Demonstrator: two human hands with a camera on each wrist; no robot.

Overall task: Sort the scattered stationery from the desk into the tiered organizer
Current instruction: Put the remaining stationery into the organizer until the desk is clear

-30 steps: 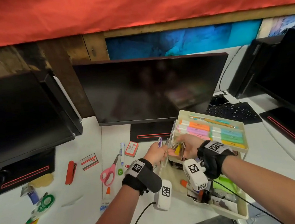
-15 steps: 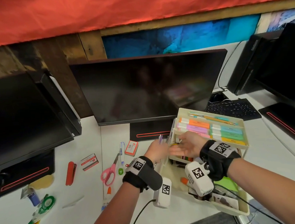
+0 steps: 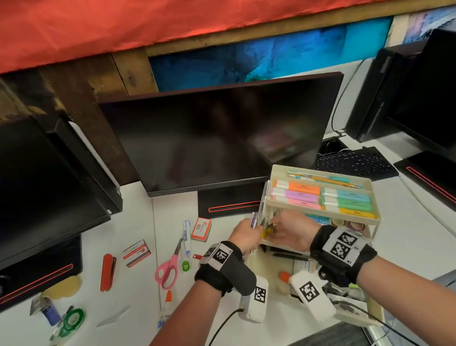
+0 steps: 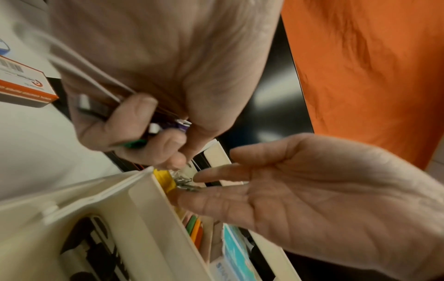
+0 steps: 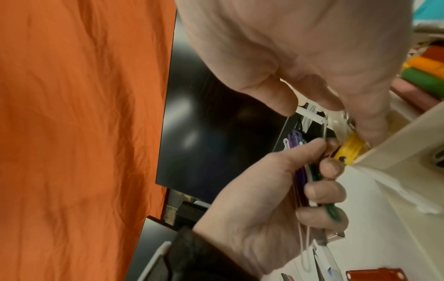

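Since a second ago the right hand [image 3: 290, 230] has gone from holding something yellow in front of the tiered organizer [image 3: 364, 182] to reaching its fingertips [image 4: 199, 177] into the corner of the middle tier, while the left hand [image 3: 247, 237] has stayed put just beside it. The right grip is nearly flat, fingers straight, their tips touching a cluster of small metal clips [image 4: 186, 183] that sits against a yellow piece [image 5: 349, 150]; it clasps nothing firmly. The left grip is curled round a bundle of pens [image 5: 310, 176]. To seat the clips well, I judge the right fingers should nudge them fully behind the tier's wall before withdrawing. The pens should be kept clear of that corner. Scissors [image 3: 169, 270] and other stationery lie on the desk [image 3: 139, 311], left of the left grip.
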